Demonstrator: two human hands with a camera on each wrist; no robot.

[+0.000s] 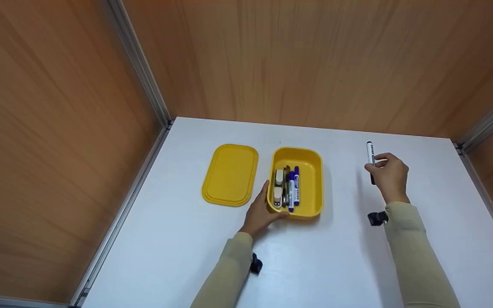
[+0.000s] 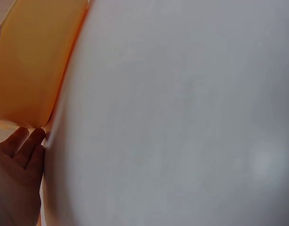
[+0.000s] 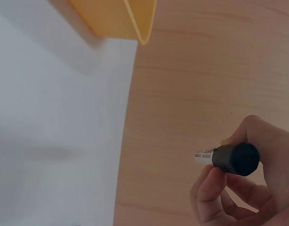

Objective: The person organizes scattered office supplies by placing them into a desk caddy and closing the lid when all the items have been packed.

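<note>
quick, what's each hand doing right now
Left hand: open, fingers resting against the yellow box.
Right hand: closed around a marker.

Nothing here I can actually read. The marker in my right hand, lower right of the right wrist view, has a white label with tiny dark print (too blurred to make out). The blue markers in the yellow box carry labels too, unreadable from the head view.
</note>
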